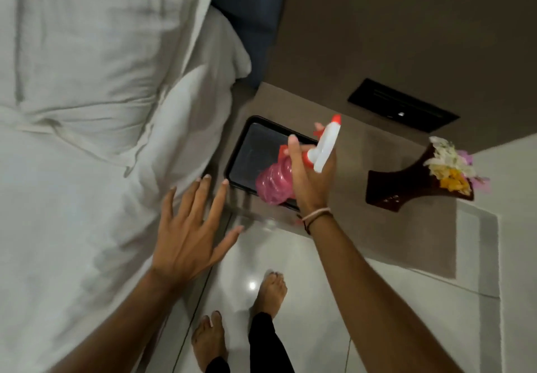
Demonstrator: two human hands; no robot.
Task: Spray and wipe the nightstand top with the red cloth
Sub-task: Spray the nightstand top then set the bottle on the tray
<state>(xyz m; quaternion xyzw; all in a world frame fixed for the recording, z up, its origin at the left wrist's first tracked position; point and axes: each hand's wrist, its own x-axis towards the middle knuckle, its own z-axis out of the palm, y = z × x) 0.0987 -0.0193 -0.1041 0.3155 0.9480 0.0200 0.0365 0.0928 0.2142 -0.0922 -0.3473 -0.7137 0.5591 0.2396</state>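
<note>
My right hand (311, 181) grips a spray bottle (271, 185) with a pink body and a white and red trigger head, held over the nightstand top (363, 152). The bottle hangs above a black tray (247, 140) that lies on the nightstand's left part. My left hand (189, 227) is spread with fingers apart, holding nothing, beside the bed edge and just left of the nightstand's front corner. No red cloth shows in this view.
A white bed with pillows (101, 111) fills the left. A dark vase with flowers (421, 175) stands on the nightstand's right part. A black panel (402, 108) sits on the wall behind. My bare feet (267, 291) stand on glossy white floor tiles.
</note>
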